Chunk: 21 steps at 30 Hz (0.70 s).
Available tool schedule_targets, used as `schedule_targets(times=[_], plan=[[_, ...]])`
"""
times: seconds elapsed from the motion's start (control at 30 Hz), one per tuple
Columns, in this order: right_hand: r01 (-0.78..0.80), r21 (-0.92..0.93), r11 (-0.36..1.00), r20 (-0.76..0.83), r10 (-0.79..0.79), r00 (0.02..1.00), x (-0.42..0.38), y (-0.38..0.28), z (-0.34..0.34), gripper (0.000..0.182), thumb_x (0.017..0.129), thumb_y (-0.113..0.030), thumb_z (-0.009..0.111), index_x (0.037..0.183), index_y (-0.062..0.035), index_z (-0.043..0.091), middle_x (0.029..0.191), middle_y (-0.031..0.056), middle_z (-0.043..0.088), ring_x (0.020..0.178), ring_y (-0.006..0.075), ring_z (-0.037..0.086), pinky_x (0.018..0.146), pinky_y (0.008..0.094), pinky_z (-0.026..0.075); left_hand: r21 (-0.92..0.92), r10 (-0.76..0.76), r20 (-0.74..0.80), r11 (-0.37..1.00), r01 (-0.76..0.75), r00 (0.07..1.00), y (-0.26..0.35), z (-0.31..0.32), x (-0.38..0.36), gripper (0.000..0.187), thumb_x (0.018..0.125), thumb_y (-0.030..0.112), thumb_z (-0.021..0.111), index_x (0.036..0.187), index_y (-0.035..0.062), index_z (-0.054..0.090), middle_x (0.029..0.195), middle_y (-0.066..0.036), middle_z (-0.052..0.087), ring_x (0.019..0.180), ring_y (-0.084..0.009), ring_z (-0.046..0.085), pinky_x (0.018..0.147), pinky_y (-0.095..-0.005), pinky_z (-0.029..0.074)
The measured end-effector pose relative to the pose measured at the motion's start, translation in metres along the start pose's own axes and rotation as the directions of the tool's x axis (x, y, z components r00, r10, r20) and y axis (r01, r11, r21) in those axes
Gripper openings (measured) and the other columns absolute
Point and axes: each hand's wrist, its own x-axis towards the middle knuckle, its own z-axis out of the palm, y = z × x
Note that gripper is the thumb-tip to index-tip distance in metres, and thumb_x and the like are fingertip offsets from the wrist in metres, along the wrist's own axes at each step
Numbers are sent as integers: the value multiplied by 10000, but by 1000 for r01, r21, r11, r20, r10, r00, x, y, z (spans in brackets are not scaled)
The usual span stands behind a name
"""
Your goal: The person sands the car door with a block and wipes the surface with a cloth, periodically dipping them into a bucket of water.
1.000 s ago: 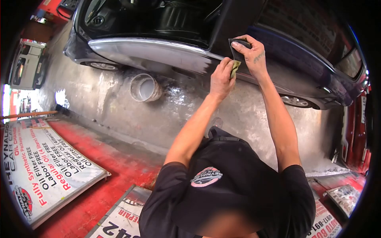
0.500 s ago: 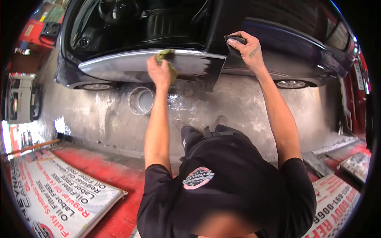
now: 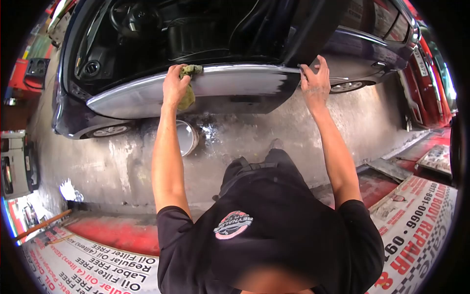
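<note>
A crumpled yellow-green cloth point(image 3: 186, 99) is in my left hand point(image 3: 175, 87), at the upper edge of the car door point(image 3: 223, 83). The door has a grey, dull patch along its top, with dark paint below and to the right. My right hand point(image 3: 316, 82) is by the door's rear upper corner, its thumb and raised fingers apart. No black sheet shows between those fingers; a small dark bit near the thumb tip is too small to identify.
A round bucket point(image 3: 187, 138) stands on the wet concrete floor point(image 3: 235, 130) below the door. The open window shows a steering wheel point(image 3: 140, 14). Printed banners point(image 3: 110, 267) lie behind me, and a red vehicle point(image 3: 425, 95) is at the right.
My left hand has moved left along the door with the cloth. My right hand has lowered, its fingers have spread, and the black sheet it held no longer shows. The view has shifted and turned.
</note>
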Motion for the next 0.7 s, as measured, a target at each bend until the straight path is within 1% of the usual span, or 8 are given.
schedule_targets(times=[0.1,0.17,0.2,0.27,0.3,0.37,0.53,0.7], plan=[[84,-31,996,17,-83,996,-16,-22,8,273,814,-70,794,1082,-120,799,1260,133,644,1069,295,650,876,417,554,-28,-18,-44,999,17,999,4,3,-1,424,866,208,641,1270,100,709,1340,-122,653,1209,-392,653,1038,-472,514],[378,52,925,5,-378,926,-7,-42,24,311,791,-54,748,1100,-85,771,1192,116,672,1062,285,653,883,403,542,-14,-20,-45,1000,19,999,4,3,2,418,867,221,647,1262,104,711,1318,-121,655,1201,-390,656,1029,-474,518],[379,49,924,5,-380,925,4,-51,34,311,791,-54,748,1100,-85,771,1192,116,672,1062,285,653,883,403,542,0,-35,-35,999,35,999,5,2,5,419,866,228,650,1263,109,713,1312,-123,656,1199,-390,656,1025,-475,519],[520,23,854,72,-521,851,29,-63,52,277,793,-89,690,1065,-43,722,1041,74,671,977,258,625,853,379,512,15,-54,-28,998,55,998,6,0,6,421,865,234,653,1263,114,715,1306,-124,657,1198,-390,656,1022,-475,521],[523,28,852,74,-524,848,33,-60,57,277,793,-89,690,1065,-43,722,1041,74,671,977,258,625,853,379,512,-4,-51,-24,999,51,998,6,-2,6,419,864,237,655,1261,119,718,1301,-124,659,1197,-390,657,1019,-476,522],[628,56,776,162,-628,761,35,-51,66,312,804,-118,666,1096,-9,682,1037,83,649,970,252,612,831,378,497,-20,-53,-18,998,53,998,4,-4,9,418,863,241,658,1259,123,722,1297,-124,661,1196,-389,658,1017,-477,523],[667,23,745,182,-659,730,29,-30,63,455,822,-71,669,1256,60,648,1230,173,662,1104,308,625,951,430,521,-54,-62,-51,997,60,997,-1,3,12,409,868,238,656,1252,119,729,1290,-118,667,1194,-389,660,1024,-475,523],[669,135,731,110,-682,723,40,-36,93,381,806,-87,670,1160,52,674,1176,158,667,1070,301,636,930,420,529,-61,-55,-161,997,46,985,0,19,16,390,874,229,647,1233,98,724,1297,-125,659,1198,-394,653,1015,-474,525]])
